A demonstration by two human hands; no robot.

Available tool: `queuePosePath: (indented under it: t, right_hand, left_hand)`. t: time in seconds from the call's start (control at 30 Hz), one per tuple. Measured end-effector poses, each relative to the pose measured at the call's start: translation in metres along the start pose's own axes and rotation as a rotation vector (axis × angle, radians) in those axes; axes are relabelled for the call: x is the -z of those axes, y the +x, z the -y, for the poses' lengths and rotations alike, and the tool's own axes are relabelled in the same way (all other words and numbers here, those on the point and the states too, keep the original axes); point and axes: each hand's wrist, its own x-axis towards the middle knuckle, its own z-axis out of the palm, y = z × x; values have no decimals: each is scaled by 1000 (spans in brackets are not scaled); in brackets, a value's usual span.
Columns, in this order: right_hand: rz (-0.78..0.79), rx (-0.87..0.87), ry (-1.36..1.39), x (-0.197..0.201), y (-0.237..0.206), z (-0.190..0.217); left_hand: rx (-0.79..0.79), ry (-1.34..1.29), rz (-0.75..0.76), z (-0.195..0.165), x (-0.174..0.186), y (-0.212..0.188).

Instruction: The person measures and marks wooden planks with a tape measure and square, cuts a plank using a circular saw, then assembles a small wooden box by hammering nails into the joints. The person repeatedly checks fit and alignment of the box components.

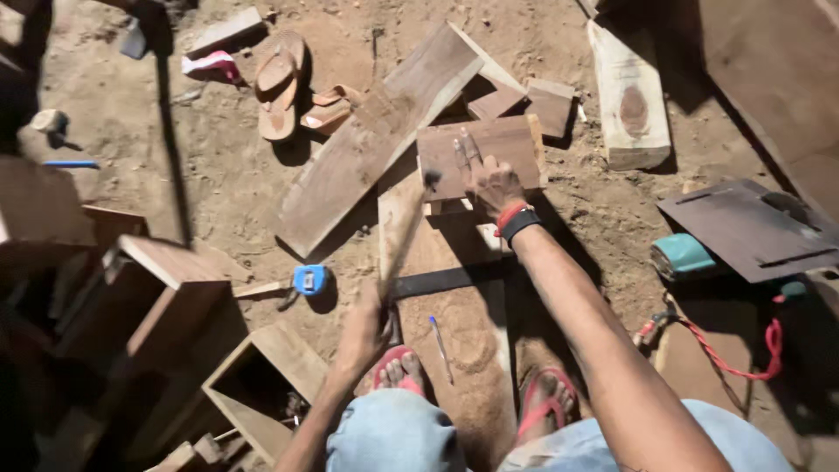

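I start with the sandy ground (218,175), strewn with offcuts, since everything rests on it rather than on any raised surface. The biggest piece is the long plank (376,144) lying diagonally, its lower end near my left side. Just beside it sits the short board (476,157), stacked on other scraps above a wider plank (463,323) that runs back between my feet.

My right hand (494,183) lies flat on the short board, fingers spread forward, pinning it; the grip there is open, pressing rather than closing on anything. My left hand (363,332) has its grip closed round the handle of a hammer (406,232), whose dark head is up at the board's left edge, close to my right fingers.

To do this well, I judge the board must stay dead still on its stack, so I would keep weight through the right palm and draw the fingertips clear of the head's path. Short, square blows seem safer than a full swing, since the stack could shift.

Smaller things: a blue tape measure (309,280) on the sand to the left, and a pencil (440,348) on the wide plank.
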Motion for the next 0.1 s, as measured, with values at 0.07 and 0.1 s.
queuePosePath:
  t: [0.07,0.1]
  right_hand:
    - [-130,3,-186,-2,-1,4]
    - [-216,-7,-297,-3,12,-4]
  left_hand:
    - [-4,-47,-40,26,-16,-18]
    - [-30,-70,-77,42,-19,-15]
